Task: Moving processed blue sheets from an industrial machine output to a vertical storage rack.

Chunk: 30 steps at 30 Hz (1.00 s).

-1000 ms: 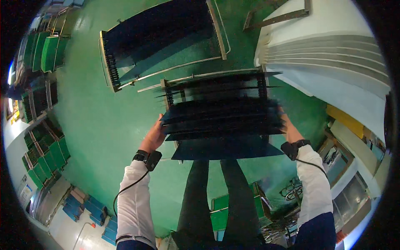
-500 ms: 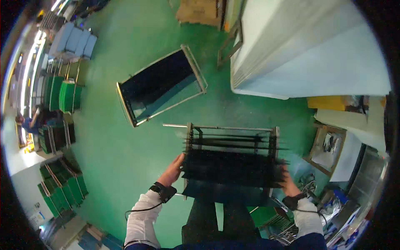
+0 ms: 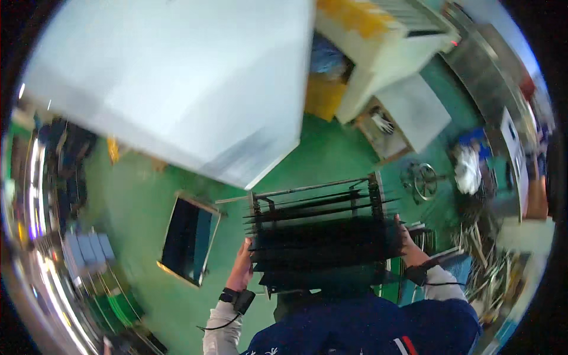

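Note:
A metal rack [image 3: 307, 186] with slotted upright posts is in front of my body, tilted slightly up to the right. Several thin black panels [image 3: 325, 242] lie across it in rows, their ends sticking out past the posts. At the left end, my left hand [image 3: 241, 267] is closed on the rack's side, thumb up. My right hand [image 3: 409, 245] grips the opposite end, its thumb showing beside the panel ends. The panels hide most fingers of both hands, so the exact grip points cannot be seen.
A large white cabinet [image 3: 195, 89] rises ahead on the left, its corner near the rack. Another rack with dark panels [image 3: 189, 239] stands on the green floor at left. A box with gloves [image 3: 384, 133], a handwheel [image 3: 425, 182] and a heap of metal strips [image 3: 485, 254] are at right.
The view has turned right: the white cabinet and the floor rack have swung left. The held rack has kept its place between my hands and turned along with me.

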{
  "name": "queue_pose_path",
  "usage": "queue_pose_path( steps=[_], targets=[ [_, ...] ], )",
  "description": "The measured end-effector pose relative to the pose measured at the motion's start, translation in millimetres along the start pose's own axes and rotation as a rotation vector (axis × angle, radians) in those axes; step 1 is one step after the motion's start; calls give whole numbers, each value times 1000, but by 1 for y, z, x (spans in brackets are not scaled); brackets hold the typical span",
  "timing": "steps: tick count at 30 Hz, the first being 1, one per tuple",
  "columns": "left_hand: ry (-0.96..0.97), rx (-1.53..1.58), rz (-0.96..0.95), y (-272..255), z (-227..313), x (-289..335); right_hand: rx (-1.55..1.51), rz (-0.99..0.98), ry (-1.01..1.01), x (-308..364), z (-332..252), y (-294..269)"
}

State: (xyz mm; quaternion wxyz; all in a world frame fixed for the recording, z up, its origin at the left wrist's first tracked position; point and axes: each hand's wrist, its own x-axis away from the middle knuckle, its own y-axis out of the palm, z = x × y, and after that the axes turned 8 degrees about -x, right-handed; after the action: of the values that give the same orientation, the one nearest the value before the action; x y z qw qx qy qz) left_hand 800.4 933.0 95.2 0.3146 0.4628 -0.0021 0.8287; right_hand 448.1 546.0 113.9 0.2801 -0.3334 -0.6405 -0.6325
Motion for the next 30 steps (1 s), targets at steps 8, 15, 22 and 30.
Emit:
queue_pose_path(
  steps=[8,15,22,30],
  targets=[
    [22,-251,-306,188,114,-54,-166,-19,-499,57,-43,-100],
    [162,-549,-541,320,152,-117,-324,101,-699,111,-46,-121],
    [149,-756,-526,453,186,-207,-384,212,-867,130,-118,-114],
    [125,-676,-620,578,222,-270,-349,332,-967,156,-257,-82]
  ],
)
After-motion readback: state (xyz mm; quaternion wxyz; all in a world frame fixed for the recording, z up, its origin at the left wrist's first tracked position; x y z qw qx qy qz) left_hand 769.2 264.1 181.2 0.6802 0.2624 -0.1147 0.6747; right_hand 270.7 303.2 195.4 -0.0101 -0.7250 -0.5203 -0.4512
